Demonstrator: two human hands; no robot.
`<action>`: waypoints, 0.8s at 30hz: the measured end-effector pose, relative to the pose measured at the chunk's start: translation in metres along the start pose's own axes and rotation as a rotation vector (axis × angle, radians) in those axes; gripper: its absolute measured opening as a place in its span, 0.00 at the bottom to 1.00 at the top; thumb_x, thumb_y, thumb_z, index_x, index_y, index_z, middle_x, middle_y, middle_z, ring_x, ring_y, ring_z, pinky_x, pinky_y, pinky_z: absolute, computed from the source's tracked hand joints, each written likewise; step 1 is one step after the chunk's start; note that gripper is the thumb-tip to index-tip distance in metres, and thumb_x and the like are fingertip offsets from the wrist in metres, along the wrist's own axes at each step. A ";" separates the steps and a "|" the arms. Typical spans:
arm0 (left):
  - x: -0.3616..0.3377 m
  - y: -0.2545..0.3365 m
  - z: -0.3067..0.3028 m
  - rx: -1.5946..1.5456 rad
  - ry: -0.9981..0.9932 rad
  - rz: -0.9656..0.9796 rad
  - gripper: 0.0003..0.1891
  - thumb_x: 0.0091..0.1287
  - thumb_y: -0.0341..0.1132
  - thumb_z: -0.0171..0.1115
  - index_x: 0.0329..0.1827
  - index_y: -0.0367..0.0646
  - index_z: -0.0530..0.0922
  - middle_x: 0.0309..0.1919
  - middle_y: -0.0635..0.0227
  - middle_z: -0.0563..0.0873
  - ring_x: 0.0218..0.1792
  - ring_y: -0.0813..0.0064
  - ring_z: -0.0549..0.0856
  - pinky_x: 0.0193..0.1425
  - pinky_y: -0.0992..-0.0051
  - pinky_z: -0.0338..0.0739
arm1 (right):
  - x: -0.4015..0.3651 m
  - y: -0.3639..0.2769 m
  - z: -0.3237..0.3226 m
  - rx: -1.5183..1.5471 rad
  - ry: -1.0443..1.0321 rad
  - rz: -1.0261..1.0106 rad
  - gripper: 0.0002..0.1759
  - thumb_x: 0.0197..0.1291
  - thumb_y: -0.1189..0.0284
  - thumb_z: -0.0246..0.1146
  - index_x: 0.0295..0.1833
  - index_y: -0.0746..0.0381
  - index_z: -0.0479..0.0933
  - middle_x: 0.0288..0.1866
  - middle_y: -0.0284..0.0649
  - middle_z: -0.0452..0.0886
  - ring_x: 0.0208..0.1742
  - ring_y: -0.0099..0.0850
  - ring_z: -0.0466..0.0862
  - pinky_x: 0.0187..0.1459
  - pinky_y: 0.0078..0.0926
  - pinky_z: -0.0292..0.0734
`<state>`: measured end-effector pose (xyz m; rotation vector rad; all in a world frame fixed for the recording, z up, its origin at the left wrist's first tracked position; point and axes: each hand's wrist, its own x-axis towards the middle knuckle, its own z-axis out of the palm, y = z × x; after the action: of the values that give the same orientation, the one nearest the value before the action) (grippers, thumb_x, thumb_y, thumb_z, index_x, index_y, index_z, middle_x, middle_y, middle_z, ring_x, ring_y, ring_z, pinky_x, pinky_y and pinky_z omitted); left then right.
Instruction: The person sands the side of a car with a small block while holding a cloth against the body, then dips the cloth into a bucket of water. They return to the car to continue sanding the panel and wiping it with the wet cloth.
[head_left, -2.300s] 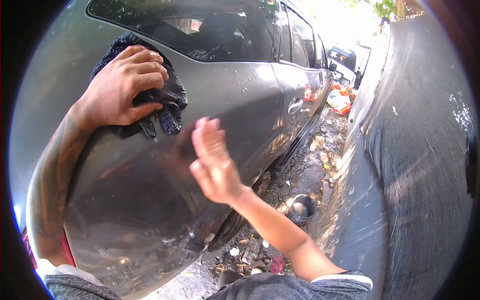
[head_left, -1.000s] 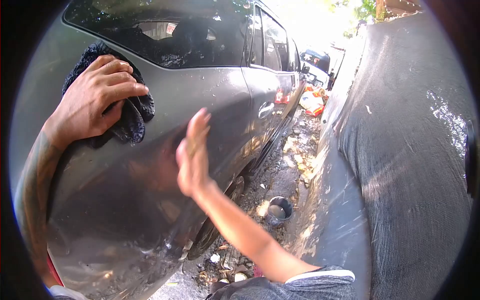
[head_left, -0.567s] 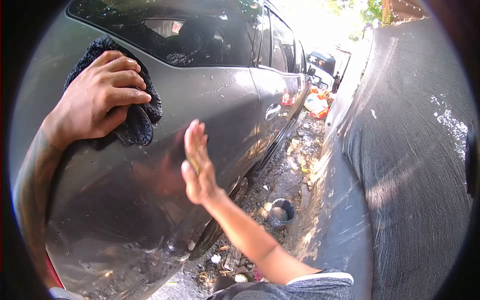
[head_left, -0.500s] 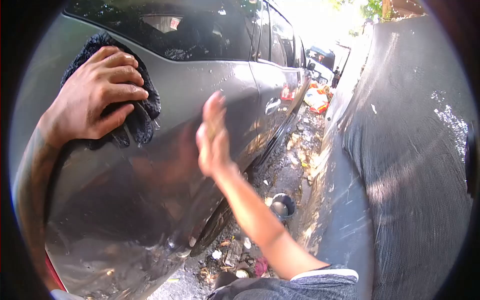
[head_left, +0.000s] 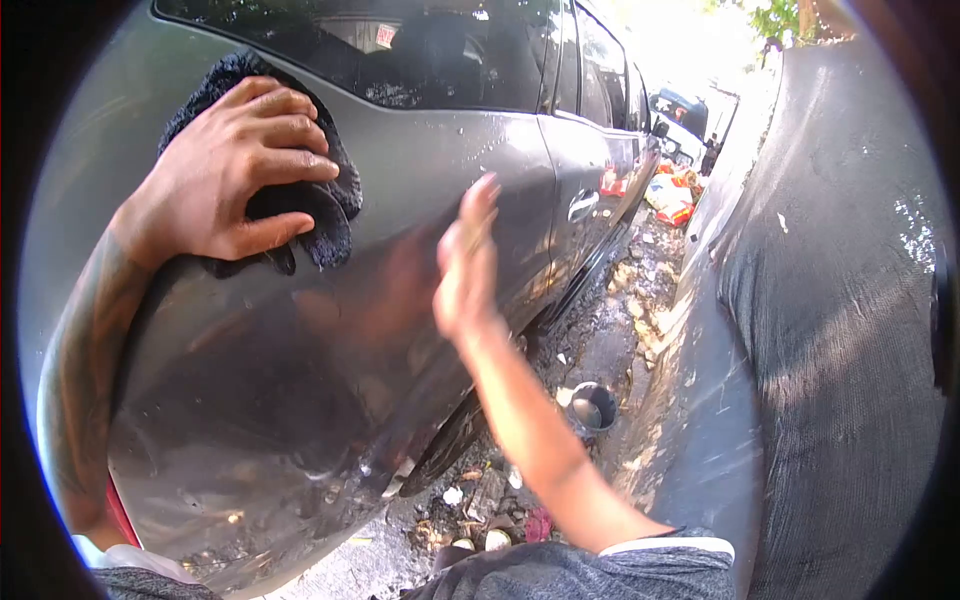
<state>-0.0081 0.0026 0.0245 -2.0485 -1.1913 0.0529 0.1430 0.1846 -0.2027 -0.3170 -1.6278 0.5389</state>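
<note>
My left hand (head_left: 235, 170) presses a fluffy black cloth (head_left: 340, 185) against the grey side of a car (head_left: 250, 370), just below the rear side window (head_left: 440, 60). Its fingers are spread over the cloth and the thumb points toward the car's front. Further right, my right hand (head_left: 467, 265) is held out with straight fingers, slightly blurred, and nothing shows in it. It overlaps the rear panel in this view, and its dim reflection shows in the paint. Small water drops dot the bodywork below the window.
A dark bucket (head_left: 592, 408) stands on the wet, littered ground beside the car. Dark netting (head_left: 840, 280) hangs along the right side, leaving a narrow passage. Red and white bags (head_left: 672, 195) lie farther along, with another vehicle (head_left: 680, 115) beyond.
The whole view has shifted, so the car, bucket and both hands appear farther right. My left thumb sits slightly lower on the cloth; the right hand keeps nearly the same pose.
</note>
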 end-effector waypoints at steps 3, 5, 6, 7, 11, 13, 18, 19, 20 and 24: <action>0.001 0.000 -0.001 -0.039 0.008 0.034 0.21 0.56 0.40 0.71 0.52 0.43 0.88 0.53 0.60 0.88 0.64 0.55 0.80 0.75 0.51 0.67 | -0.064 -0.026 0.010 0.170 -0.163 -0.173 0.37 0.80 0.58 0.41 0.86 0.65 0.45 0.88 0.56 0.43 0.88 0.52 0.39 0.84 0.49 0.32; 0.001 -0.001 -0.001 -0.039 0.001 0.042 0.20 0.56 0.39 0.71 0.52 0.43 0.88 0.53 0.60 0.88 0.65 0.55 0.80 0.75 0.52 0.67 | -0.042 -0.001 0.001 0.091 -0.157 -0.256 0.37 0.80 0.57 0.41 0.86 0.64 0.47 0.88 0.55 0.41 0.88 0.52 0.38 0.84 0.50 0.30; 0.000 -0.001 0.000 -0.048 0.005 0.045 0.20 0.56 0.39 0.71 0.52 0.43 0.88 0.53 0.60 0.88 0.65 0.55 0.80 0.75 0.52 0.67 | -0.020 0.019 -0.003 -0.013 -0.098 -0.281 0.35 0.81 0.60 0.39 0.86 0.64 0.48 0.88 0.54 0.42 0.88 0.52 0.39 0.84 0.49 0.29; 0.001 -0.002 0.001 -0.030 0.003 0.052 0.20 0.56 0.38 0.71 0.52 0.43 0.88 0.53 0.60 0.88 0.65 0.55 0.80 0.75 0.52 0.68 | 0.001 0.029 -0.006 0.044 -0.064 -0.131 0.34 0.81 0.61 0.39 0.85 0.65 0.48 0.88 0.54 0.42 0.88 0.52 0.39 0.84 0.50 0.29; 0.000 0.000 0.000 -0.016 -0.002 0.029 0.19 0.58 0.38 0.71 0.52 0.43 0.88 0.54 0.60 0.88 0.66 0.55 0.80 0.76 0.50 0.67 | -0.053 -0.026 0.010 0.116 -0.092 -0.035 0.38 0.81 0.57 0.39 0.86 0.65 0.39 0.89 0.53 0.34 0.88 0.53 0.35 0.84 0.50 0.28; -0.001 -0.001 0.000 -0.018 -0.011 0.040 0.19 0.58 0.38 0.71 0.52 0.43 0.88 0.54 0.60 0.88 0.66 0.55 0.80 0.76 0.50 0.67 | -0.082 -0.034 0.013 0.185 -0.148 -0.090 0.40 0.81 0.55 0.40 0.86 0.65 0.37 0.89 0.54 0.32 0.88 0.53 0.34 0.84 0.50 0.27; -0.002 -0.001 0.001 0.000 0.005 0.052 0.18 0.58 0.38 0.70 0.52 0.43 0.89 0.54 0.59 0.88 0.66 0.56 0.80 0.76 0.50 0.67 | -0.033 0.014 0.000 0.150 -0.064 0.028 0.40 0.81 0.54 0.40 0.86 0.66 0.38 0.89 0.55 0.34 0.88 0.52 0.33 0.84 0.49 0.26; -0.003 0.001 0.001 -0.006 0.008 0.045 0.18 0.58 0.38 0.70 0.52 0.43 0.89 0.54 0.59 0.88 0.66 0.56 0.80 0.76 0.50 0.67 | -0.021 0.017 -0.003 0.169 -0.035 0.089 0.39 0.81 0.56 0.39 0.86 0.66 0.38 0.89 0.54 0.34 0.88 0.51 0.32 0.84 0.49 0.26; -0.003 0.002 0.001 -0.016 0.001 0.031 0.18 0.58 0.38 0.70 0.52 0.43 0.89 0.54 0.59 0.88 0.66 0.56 0.80 0.76 0.51 0.67 | -0.014 0.016 -0.006 0.188 -0.005 0.144 0.37 0.82 0.59 0.39 0.86 0.66 0.38 0.89 0.54 0.33 0.88 0.51 0.32 0.84 0.49 0.26; 0.000 0.001 -0.001 -0.045 0.013 0.039 0.18 0.59 0.37 0.71 0.52 0.44 0.89 0.54 0.60 0.88 0.65 0.56 0.81 0.76 0.52 0.68 | -0.102 -0.028 0.010 0.129 -0.268 -0.096 0.39 0.80 0.57 0.40 0.86 0.64 0.39 0.89 0.55 0.35 0.88 0.53 0.34 0.84 0.48 0.27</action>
<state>-0.0076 0.0017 0.0245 -2.1088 -1.1540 0.0316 0.1493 0.1075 -0.2757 -0.0713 -1.8460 0.6305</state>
